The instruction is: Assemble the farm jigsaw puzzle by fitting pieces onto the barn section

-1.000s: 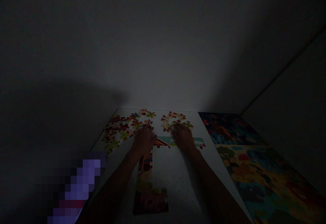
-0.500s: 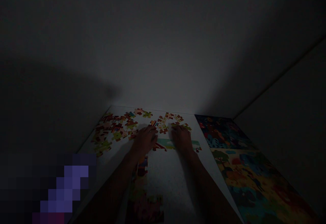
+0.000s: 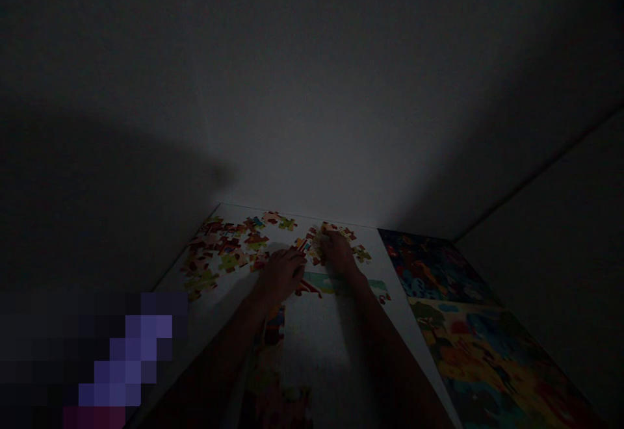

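Observation:
In the dim head view, my right hand (image 3: 340,253) is over a cluster of loose jigsaw pieces, its fingers closed on a pale puzzle piece (image 3: 319,242) that looks blurred. My left hand (image 3: 283,274) rests on the white surface with its fingers laid forward and apart, beside a striped puzzle piece (image 3: 303,245). Below both hands runs a joined strip of puzzle (image 3: 319,282), green-blue with a red part, partly covered by my right forearm. A joined column of pieces (image 3: 273,344) comes down toward me beside my left forearm.
Many loose puzzle pieces (image 3: 224,244) lie spread at the far left of the white table (image 3: 322,344). Colourful picture sheets (image 3: 478,344) cover the right side. A pale wall (image 3: 312,123) rises behind the far edge. A pixelated patch (image 3: 131,351) hides the lower left.
My right hand has moved from the strip up and slightly left, onto the loose pieces, and its fingers have closed. My left hand stays nearly in place. The view has shifted slightly.

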`<state>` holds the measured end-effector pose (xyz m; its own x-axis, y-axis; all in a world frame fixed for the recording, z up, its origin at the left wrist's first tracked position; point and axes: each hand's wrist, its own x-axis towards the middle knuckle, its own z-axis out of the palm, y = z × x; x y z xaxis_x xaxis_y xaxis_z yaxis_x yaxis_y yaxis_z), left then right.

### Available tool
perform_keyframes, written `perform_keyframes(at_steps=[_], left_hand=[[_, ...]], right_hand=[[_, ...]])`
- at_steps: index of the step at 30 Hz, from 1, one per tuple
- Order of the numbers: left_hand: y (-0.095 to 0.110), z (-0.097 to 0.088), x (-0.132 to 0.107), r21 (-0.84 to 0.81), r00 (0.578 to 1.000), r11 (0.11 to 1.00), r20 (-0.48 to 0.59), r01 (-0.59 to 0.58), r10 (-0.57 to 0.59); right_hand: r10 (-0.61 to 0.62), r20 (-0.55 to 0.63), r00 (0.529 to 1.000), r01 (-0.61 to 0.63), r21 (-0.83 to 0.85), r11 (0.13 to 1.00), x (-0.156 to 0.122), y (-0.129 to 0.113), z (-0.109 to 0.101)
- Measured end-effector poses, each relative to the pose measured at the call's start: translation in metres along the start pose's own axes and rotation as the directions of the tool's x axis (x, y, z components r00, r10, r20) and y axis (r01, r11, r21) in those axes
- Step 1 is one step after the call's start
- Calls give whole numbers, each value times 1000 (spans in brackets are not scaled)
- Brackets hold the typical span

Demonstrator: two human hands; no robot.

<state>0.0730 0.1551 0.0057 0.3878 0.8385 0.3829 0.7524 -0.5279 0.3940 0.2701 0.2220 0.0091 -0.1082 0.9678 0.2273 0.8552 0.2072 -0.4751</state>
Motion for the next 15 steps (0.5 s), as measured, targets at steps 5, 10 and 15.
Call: perform_keyframes(at_steps=[5, 10, 15], left_hand=[[2, -6, 1, 53, 1000, 998, 5, 28, -28], [5, -12, 5, 106, 992, 987, 28, 119, -123], [11, -19, 7, 154, 976, 967, 41, 205, -214]], right_hand=[[2, -8, 1000, -3, -124, 992, 7, -6, 11], [-19, -16, 1000, 16, -171, 985, 5, -4, 13], [-32, -34, 999, 28, -114, 993, 8, -1, 11]])
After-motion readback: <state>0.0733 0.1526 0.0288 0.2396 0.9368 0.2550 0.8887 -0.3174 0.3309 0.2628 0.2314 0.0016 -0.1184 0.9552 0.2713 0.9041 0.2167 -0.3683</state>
